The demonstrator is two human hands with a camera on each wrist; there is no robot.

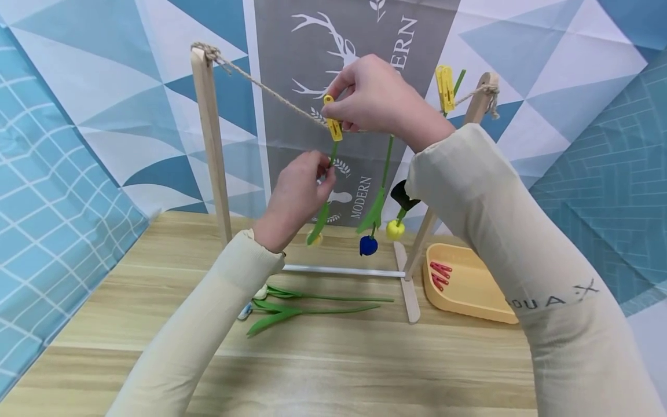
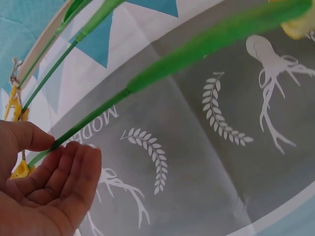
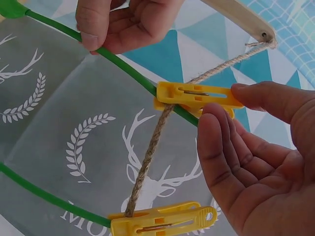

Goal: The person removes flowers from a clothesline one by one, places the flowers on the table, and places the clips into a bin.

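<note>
My left hand (image 1: 297,200) pinches the green stem (image 2: 93,115) of an artificial tulip between thumb and fingertips. The tulip hangs head down, its pale yellow bloom (image 1: 315,238) partly behind its leaf. My right hand (image 1: 377,98) pinches the handle end of a yellow clothespin (image 3: 197,94) with thumb and fingers. That clothespin sits across the twine (image 3: 152,157) and the top of the stem. Beside it, a second yellow clothespin (image 3: 157,223) clips another stem to the twine; my right hand covers it in the head view.
A blue tulip (image 1: 368,245) and a yellow tulip (image 1: 395,230) hang to the right from the wooden frame (image 1: 211,139). Two tulips lie on the table, with green stems (image 1: 333,299). An orange tray (image 1: 479,289) at right holds several red clothespins (image 1: 440,275).
</note>
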